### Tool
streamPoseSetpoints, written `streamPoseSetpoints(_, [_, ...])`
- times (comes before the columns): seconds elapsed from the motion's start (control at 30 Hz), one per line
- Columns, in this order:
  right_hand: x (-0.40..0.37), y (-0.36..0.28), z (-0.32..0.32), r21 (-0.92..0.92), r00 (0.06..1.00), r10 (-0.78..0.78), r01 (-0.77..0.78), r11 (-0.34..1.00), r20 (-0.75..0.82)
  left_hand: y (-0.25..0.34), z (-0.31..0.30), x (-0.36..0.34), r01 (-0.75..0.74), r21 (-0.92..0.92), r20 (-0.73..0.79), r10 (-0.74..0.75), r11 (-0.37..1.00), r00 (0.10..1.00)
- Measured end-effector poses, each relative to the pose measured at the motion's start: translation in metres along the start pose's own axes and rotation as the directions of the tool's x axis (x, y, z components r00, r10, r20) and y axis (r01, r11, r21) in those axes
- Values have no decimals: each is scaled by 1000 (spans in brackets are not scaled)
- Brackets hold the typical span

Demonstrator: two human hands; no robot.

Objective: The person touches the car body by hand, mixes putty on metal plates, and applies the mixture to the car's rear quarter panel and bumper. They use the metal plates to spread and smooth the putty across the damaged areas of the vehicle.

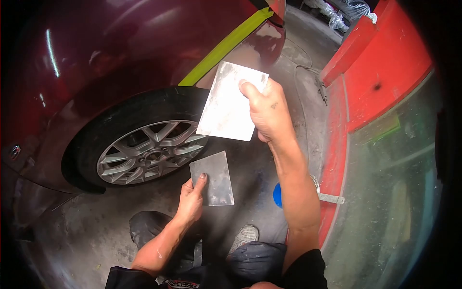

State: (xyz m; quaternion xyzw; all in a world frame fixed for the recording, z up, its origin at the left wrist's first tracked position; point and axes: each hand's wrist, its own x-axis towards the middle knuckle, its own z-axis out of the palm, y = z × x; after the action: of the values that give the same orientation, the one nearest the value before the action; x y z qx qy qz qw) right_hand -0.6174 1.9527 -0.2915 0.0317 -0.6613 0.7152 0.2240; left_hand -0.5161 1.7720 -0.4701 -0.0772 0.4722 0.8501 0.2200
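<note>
My right hand [267, 108] grips a flat white rectangular sheet [224, 106] by its right edge, thumb on top and fingers behind. This sheet has grey smudges and hangs in front of the car's bumper corner and part of the tyre. Lower down, my left hand [191, 200] pinches a grey, smudged rectangular sheet [217, 180] at its left side, the thumb pressed on its face. The two sheets are apart. Behind the white one, yellow-green tape [226, 45] runs along the dark red car [120, 53], above a pale, dull patch [245, 53] on the bumper.
The car's silver-spoked wheel [154, 153] is close on the left. A blue round object [277, 195] and a flat metal strip [332, 198] appear beside my right forearm. Red panels [385, 72] and a glass pane [394, 192] stand on the right. A hose [301, 86] trails over the floor.
</note>
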Motion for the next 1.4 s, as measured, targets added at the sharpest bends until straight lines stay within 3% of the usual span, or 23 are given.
streamPoseSetpoints(0.1, [-3,0,-2,-76,998,46,-44,996,35,1,0,-1,19,-12,5,-19,1000,1000])
streamPoseSetpoints(0.5, [-25,17,15,-25,997,24,-22,999,69,2,-1,0,30,-19,10,-30,999,999])
streamPoseSetpoints(0.6, [-37,5,7,-256,926,229,-154,954,299,-4,-6,5,-43,43,-49,45,998,998])
streamPoseSetpoints(0.63, [-42,2,4,-275,910,234,-141,951,342,-3,-8,5,-1,-25,-51,0,1000,999])
streamPoseSetpoints(0.73, [-57,0,-16,-225,955,156,-98,969,254,4,-15,4,138,-212,-46,-150,967,988])
streamPoseSetpoints(0.83, [-74,17,-60,-383,983,110,-47,922,146,4,-22,2,257,-291,18,-263,922,965])
streamPoseSetpoints(0.9, [-97,50,-90,-319,969,247,-238,917,-14,9,-14,-7,288,-299,140,-256,910,956])
streamPoseSetpoints(0.97, [-125,86,-99,41,926,349,-347,937,-141,-1,-17,-12,328,-194,277,-269,925,922])
streamPoseSetpoints(1.0, [-137,104,-97,347,910,376,-302,888,-172,-6,-13,-15,342,-198,295,-277,919,914])
streamPoseSetpoints(1.07, [-156,130,-96,406,851,521,-454,793,-66,-11,2,-18,346,-201,327,-270,916,906])
streamPoseSetpoints(1.13, [-163,130,-81,433,800,589,-573,696,112,-17,12,-17,262,-188,242,-214,946,946])
streamPoseSetpoints(1.17, [-159,129,-75,473,853,516,-490,733,83,-20,13,-14,232,-178,192,-197,956,961])
streamPoseSetpoints(1.2, [-146,114,-74,201,940,339,-339,919,37,-20,15,-11,200,-171,141,-177,965,974])
streamPoseSetpoints(1.23, [-125,94,-75,-91,989,138,-133,987,52,-14,19,-11,214,-185,93,-200,959,975])
streamPoseSetpoints(1.27, [-105,77,-73,-362,990,-63,106,926,127,-16,17,-10,205,-157,46,-201,966,979])
streamPoseSetpoints(1.4, [-37,59,-28,-540,846,-422,533,651,325,-41,-7,5,160,-63,-41,-162,985,986])
